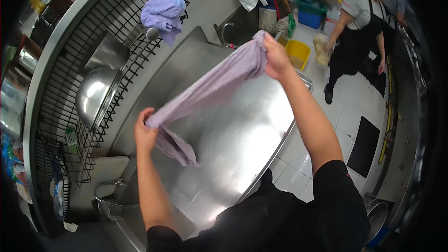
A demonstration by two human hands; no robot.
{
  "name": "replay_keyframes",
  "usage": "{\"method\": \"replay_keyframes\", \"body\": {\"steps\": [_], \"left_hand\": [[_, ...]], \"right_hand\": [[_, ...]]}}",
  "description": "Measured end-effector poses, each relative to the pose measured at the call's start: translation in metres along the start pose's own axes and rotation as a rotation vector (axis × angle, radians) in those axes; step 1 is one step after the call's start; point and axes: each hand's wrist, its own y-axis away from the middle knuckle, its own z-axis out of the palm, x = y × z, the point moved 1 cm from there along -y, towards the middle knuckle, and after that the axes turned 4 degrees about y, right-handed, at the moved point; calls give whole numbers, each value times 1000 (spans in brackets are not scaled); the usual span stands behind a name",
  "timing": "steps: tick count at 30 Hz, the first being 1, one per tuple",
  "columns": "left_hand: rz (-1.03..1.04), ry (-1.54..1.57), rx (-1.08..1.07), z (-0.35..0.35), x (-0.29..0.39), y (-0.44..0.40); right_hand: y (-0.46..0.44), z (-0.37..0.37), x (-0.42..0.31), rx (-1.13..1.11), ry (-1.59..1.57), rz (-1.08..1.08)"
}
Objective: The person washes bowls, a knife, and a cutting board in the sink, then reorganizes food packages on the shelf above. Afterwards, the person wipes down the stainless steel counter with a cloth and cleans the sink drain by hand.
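Note:
A lilac cloth [210, 86] is stretched between my two hands above a stainless steel counter [242, 135]. My left hand [145, 130] is closed on its near left end, and a loose flap hangs below that hand. At the far right end, my right hand [276, 57] grips a gathered corner. The cloth slants upward from left to right, its middle sagging a little.
On the left, a black wire rack [60, 72] holds a metal bowl [95, 95] and another purple cloth [162, 14]. A faucet [227, 30] stands behind the counter. At the right walks a person [361, 28] carrying a bag, near a yellow bucket [298, 52].

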Motion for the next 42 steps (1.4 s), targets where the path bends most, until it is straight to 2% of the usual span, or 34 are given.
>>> {"method": "replay_keyframes", "body": {"steps": [2, 4, 5, 6, 8, 10, 11, 13, 14, 15, 16, 18, 20, 24, 26, 27, 29, 31, 32, 33, 34, 35, 36, 37, 39, 42], "left_hand": [[29, -95, 13, 8, 3, -23], [108, -110, 138, 17, 1, -37], [19, -24, 129, 25, -10, -40], [14, -17, 132, 40, -17, -38], [-7, 262, -186, 78, -32, -24], [-103, 73, -344, 113, -74, -7], [-134, -13, -300, 132, -92, -3], [-179, -102, -264, 174, -124, 0], [-346, -362, -343, 199, -141, -1], [-507, -624, -418, 219, -147, -2], [-505, -623, -423, 239, -139, -4], [-528, -747, -437, 282, -112, -12], [-296, -759, -544, 320, -93, -27], [225, -527, -716, 410, -30, -50], [253, -421, -633, 442, 1, -70], [255, -421, -646, 448, 4, -91], [-7, -609, -592, 469, -2, -136], [-142, -587, -517, 475, -44, -184], [-167, -677, -535, 458, -60, -209], [-182, -603, -478, 457, -101, -232], [-211, -601, -465, 439, -111, -250], [-101, -680, -463, 446, -182, -285], [-217, -641, -483, 418, -144, -287], [-116, -726, -448, 432, -215, -319], [-253, -714, -433, 415, -184, -322], [-244, -712, -404, 410, -182, -315]], "right_hand": [[-11, -21, -26, 9, 81, -84], [-20, -57, -51, 52, 77, -193], [-12, -68, -66, 36, 93, -203], [-1, -79, -80, 18, 111, -216], [19, -137, -84, -3, 501, 10], [59, -158, -76, -159, 1119, 435], [71, -171, -65, -349, 1390, 563], [91, -190, -31, -365, 1617, 737], [104, -205, -3, -366, 1612, 747], [115, -221, 26, -305, 1919, 573], [122, -229, 41, -231, 2216, 368], [122, -226, 45, -199, 2180, 371], [111, -219, 49, -195, 2127, 389], [85, -215, 57, -209, 2177, 300], [73, -214, 64, -221, 2151, 268], [67, -214, 66, -212, 2126, 235], [63, -215, 66, -195, 2098, 248], [54, -215, 64, -259, 2166, 190], [52, -215, 64, -257, 2155, 236], [47, -216, 63, -269, 2160, 198], [45, -219, 64, -278, 2163, 168], [44, -219, 66, -263, 2157, 224], [40, -219, 67, -241, 2148, 172], [35, -221, 67, -218, 2146, 109], [32, -222, 70, -178, 2139, 125], [31, -222, 72, -130, 2129, 88]]}}
